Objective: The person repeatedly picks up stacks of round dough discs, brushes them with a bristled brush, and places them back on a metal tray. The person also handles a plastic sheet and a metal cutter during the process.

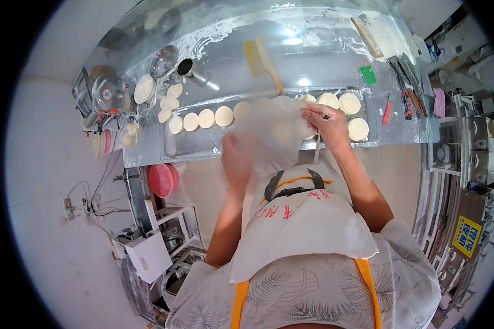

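A translucent white plastic sheet or bag [274,131] hangs in front of me over the near edge of the metal tray [189,145]. My right hand [326,123] is closed, pinching the plastic's right upper edge between thumb and fingers. My left hand [237,159] is at the plastic's left side, hazy behind or against it, so its fingers cannot be made out. Round pale dough discs [224,116] lie in a row along the tray. More dough discs [358,129] sit by my right hand, some stacked. The plastic hides the middle of the row.
Beyond the tray lies a yellow-bristled brush [260,63]. A metal cylinder [197,74], a metal bowl [163,60] and loose dough discs [170,101] are at left. At right are a green scraper [367,75], a red-handled cutter [387,112] and several long tools [409,88].
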Action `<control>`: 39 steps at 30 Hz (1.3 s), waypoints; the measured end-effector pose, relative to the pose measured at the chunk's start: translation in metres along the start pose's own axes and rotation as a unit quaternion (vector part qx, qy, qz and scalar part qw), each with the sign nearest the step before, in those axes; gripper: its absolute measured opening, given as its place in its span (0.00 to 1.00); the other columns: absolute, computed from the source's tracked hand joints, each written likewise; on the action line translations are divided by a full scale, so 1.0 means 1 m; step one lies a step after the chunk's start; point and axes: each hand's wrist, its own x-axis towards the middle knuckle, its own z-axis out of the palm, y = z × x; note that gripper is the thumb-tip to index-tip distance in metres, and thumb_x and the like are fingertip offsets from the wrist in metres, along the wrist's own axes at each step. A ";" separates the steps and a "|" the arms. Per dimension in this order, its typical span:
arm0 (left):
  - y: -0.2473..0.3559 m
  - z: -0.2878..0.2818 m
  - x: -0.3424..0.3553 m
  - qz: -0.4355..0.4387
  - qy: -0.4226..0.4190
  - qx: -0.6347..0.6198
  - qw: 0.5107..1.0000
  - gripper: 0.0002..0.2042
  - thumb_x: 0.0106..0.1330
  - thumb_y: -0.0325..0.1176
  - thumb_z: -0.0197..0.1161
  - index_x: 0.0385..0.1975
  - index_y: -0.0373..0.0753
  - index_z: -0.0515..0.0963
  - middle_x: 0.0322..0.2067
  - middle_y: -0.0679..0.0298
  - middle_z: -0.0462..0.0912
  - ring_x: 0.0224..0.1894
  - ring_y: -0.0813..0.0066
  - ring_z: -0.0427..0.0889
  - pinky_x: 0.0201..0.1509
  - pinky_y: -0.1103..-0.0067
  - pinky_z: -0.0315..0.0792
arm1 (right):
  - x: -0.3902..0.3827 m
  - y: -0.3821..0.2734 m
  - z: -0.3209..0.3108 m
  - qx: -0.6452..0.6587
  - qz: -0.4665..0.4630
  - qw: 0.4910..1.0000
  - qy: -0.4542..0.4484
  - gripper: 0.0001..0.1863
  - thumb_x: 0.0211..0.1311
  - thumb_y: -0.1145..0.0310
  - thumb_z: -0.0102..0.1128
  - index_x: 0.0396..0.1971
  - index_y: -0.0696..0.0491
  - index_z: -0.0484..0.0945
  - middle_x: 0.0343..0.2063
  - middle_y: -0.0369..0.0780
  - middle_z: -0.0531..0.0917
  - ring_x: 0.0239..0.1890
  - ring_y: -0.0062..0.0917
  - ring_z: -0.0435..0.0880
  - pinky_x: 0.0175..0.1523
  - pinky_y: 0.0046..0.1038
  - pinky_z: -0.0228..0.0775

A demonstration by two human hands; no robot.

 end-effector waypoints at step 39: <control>0.100 0.021 -0.001 -0.181 -0.300 -0.330 0.877 0.10 0.79 0.34 0.62 0.44 0.33 0.82 0.36 0.67 0.85 0.40 0.81 0.82 0.50 0.80 0.76 | -0.027 -0.033 -0.016 0.015 0.105 0.981 -0.162 0.10 0.57 0.77 0.80 0.36 0.57 0.86 0.34 0.37 0.89 0.36 0.20 0.86 0.46 0.24 0.77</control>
